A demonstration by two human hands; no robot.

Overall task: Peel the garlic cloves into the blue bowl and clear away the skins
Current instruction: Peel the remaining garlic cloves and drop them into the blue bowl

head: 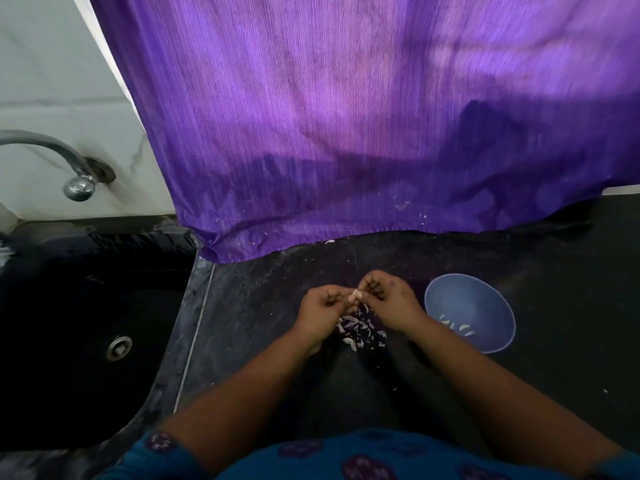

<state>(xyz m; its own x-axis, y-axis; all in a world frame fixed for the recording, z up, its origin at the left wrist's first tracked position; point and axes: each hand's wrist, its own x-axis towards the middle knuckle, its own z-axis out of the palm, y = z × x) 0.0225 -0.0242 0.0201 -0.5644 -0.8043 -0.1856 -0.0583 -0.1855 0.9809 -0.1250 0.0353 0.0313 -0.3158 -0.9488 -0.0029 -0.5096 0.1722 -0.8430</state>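
Both the left hand (320, 308) and the right hand (388, 301) pinch one garlic clove (356, 295) in curled fingers above the skins (360, 330) on the worktop (259, 306), the blue bowl (470, 311) lying just right of the right hand, nearer it.

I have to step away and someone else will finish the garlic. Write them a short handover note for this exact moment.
Hands: left hand and right hand both pinch one garlic clove between them, above the counter, mid-peel.
Things: blue bowl sits on the dark counter to the right of the hands, with a few peeled cloves inside. A pile of skins lies on the counter under the hands.
Done: some cloves peeled into the bowl.
Left: finish this clove, drop it in the bowl, clear the skins. No unpeeled cloves are clearly visible.
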